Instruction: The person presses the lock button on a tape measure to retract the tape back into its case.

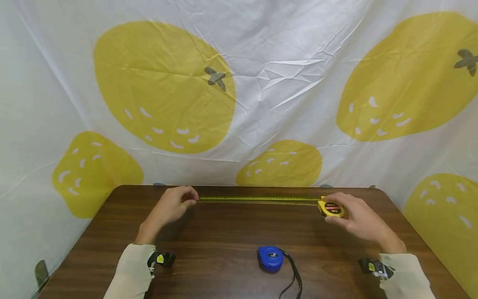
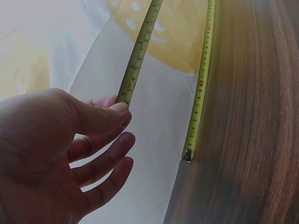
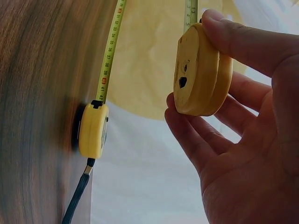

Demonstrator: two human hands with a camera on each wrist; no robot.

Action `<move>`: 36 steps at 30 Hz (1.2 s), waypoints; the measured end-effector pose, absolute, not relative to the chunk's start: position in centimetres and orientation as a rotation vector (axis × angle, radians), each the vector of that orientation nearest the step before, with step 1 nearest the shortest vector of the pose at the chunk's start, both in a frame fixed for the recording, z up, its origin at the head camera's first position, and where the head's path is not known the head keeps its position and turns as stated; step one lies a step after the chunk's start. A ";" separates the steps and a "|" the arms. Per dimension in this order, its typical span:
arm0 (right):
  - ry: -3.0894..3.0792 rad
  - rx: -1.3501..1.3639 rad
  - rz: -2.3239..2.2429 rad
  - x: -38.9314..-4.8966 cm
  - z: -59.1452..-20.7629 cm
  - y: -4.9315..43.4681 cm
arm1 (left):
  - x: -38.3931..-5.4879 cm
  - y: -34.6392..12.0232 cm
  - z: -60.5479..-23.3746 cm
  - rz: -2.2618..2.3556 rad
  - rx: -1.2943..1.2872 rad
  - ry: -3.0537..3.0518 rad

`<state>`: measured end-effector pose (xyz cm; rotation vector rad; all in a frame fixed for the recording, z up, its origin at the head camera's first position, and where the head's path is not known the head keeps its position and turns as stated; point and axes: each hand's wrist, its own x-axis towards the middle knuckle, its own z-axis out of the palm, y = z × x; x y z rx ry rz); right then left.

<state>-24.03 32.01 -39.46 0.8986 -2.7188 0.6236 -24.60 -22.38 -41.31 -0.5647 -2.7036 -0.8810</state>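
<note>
While your left hand (image 1: 169, 207) pinches the end of the blade (image 2: 140, 51) and your right hand (image 1: 360, 214) grips the yellow tape measure (image 1: 333, 209) near the table's (image 1: 209, 257) far edge, comparison with the second yellow tape measure (image 3: 93, 130), lying extended, seems under way; next calls, probably, for steady tension. Count: two yellow, one blue tape measure (image 1: 270, 258).

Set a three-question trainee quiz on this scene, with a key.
1. True or false: the blue tape measure is in a grip.
2. Which grip holds a yellow tape measure by its body? A) left B) right C) neither
3. Fill in: in the right wrist view, the second yellow tape measure rests on the table with a dark ____ attached.

Key: 1. False; it lies on the table. 2. B, the right grip; the left grip pinches the pulled-out tape. 3. Strap.
</note>
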 end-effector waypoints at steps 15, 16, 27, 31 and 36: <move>-2.703 0.939 0.611 -23.6 -39.2 31.0 | -24.5 -21.5 -41.1 -0.865 -0.631 -2.680; -2.703 0.943 0.611 -23.6 -39.2 30.9 | -24.5 -21.4 -41.1 -0.865 -0.634 -2.678; -2.700 0.971 0.613 -23.3 -38.8 29.9 | -24.3 -20.9 -40.9 -0.868 -0.649 -2.674; -2.700 0.976 0.610 -23.3 -38.9 29.6 | -24.3 -20.6 -40.9 -0.881 -0.654 -2.668; -2.698 0.989 0.613 -23.1 -38.9 29.2 | -24.2 -20.2 -40.9 -0.896 -0.679 -2.652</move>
